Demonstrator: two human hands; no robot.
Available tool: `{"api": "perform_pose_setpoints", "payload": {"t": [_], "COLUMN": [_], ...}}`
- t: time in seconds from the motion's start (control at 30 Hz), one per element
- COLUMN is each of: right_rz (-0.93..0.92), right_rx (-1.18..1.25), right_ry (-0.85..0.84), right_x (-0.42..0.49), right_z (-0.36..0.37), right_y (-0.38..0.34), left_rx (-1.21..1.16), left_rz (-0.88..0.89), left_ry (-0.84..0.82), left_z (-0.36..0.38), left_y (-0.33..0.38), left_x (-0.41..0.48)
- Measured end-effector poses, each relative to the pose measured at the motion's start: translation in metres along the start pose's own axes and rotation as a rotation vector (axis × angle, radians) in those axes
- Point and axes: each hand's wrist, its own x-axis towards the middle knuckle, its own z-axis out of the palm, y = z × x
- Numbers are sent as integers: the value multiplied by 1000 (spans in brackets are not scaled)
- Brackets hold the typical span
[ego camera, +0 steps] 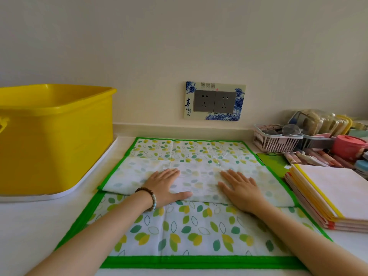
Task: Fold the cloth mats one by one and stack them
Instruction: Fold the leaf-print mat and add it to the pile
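Both hands, left hand [166, 186] and right hand [242, 190], press flat on folded mat [199, 232].

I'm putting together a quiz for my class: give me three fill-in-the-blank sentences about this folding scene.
1. The left hand and right hand press flat on the ____-bordered mat.
2. The tub beside the mat is ____.
3. The stack of folded mats lies on the person's ____ side.
Missing words: green, yellow, right.

Yellow tub [53, 136] cut off at left edge. Folded stack [338, 188] runs off right edge; clutter [310, 124] above it too blurred to identify.
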Motion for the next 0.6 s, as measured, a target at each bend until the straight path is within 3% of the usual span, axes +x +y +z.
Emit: {"api": "perform_pose_setpoints", "payload": {"t": [0.27, 0.6], "right_rz": [115, 82], "right_rx": [-34, 55], "right_ry": [-27, 7], "right_x": [-17, -13], "right_z": [-17, -21], "right_y": [59, 32], "left_rx": [-19, -40], "left_rz": [-3, -12], "left_ry": [-2, 8], "left_z": [1, 0], "left_y": [0, 1], "left_x": [1, 1]}}
